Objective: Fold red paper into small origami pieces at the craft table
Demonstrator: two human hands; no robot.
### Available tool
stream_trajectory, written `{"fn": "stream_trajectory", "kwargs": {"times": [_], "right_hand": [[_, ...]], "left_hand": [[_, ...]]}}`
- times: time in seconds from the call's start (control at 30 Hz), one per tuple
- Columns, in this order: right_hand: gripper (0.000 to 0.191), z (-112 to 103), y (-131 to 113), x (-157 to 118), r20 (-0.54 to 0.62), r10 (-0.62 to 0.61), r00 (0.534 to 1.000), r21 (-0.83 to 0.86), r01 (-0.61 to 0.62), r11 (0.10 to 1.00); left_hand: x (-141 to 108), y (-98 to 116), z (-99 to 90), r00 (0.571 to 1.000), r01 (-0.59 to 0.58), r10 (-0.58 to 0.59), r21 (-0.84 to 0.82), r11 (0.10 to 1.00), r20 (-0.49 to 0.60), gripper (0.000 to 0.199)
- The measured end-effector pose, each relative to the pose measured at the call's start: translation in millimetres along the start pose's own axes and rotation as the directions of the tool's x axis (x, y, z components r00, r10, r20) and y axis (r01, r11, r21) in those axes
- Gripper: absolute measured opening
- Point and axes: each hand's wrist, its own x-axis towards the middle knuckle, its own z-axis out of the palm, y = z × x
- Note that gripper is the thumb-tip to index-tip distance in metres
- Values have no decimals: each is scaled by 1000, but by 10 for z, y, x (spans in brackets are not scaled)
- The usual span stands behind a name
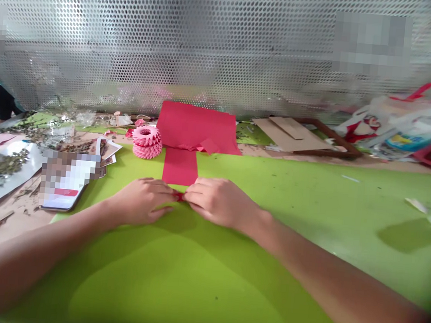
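Note:
Between the fingertips of my two hands is a small piece of red paper (pixel 179 196), mostly covered by the fingers. My left hand (pixel 143 201) pinches its left end, and my right hand (pixel 217 201) pinches the right end. Just beyond them a red paper strip (pixel 181 167) lies flat on the green mat. Behind that is a large red paper sheet (pixel 194 124), with small red paper pieces (pixel 210 145) along its near edge. To the left of the sheet stands a ring-shaped stack of folded pink paper (pixel 148 142).
A phone (pixel 66 181) lies at the left, near some photos (pixel 109 153) and scattered dried plant bits. At the back right are brown cardboard pieces (pixel 291 134), a wooden frame (pixel 347 148) and plastic bags (pixel 399 127). A perforated metal panel (pixel 225 47) closes off the back.

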Motion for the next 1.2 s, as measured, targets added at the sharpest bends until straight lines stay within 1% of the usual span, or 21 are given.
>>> {"fn": "stream_trajectory", "kwargs": {"times": [0.07,0.13,0.3,0.4,0.53,0.63,0.83,1.2], "right_hand": [[25,-20,34,-7,12,5,1000,47,-5,999],[24,-26,71,-7,-3,32,999,120,-32,992],[18,8,166,10,-14,114,993,303,-105,947],[14,52,212,24,-5,209,978,423,-187,887],[12,120,242,56,21,329,944,552,-285,784],[14,159,248,86,17,389,921,583,-325,745],[17,184,235,115,19,455,890,587,-379,716],[11,231,215,143,5,488,873,595,-395,700]], "left_hand": [[-2,-16,-21,1000,-10,10,-29,1000,4,25],[1,-33,-43,1000,-16,17,-52,998,13,25],[8,-51,-49,999,-19,21,-72,997,28,24],[6,-54,-37,999,-15,17,-67,998,31,24],[10,-54,-37,998,-33,36,-57,998,55,27],[20,-48,-44,998,-32,36,-63,997,59,27],[39,-44,-48,998,-24,30,-104,994,56,27],[41,-64,-57,995,-2,17,-152,988,97,29]]}}
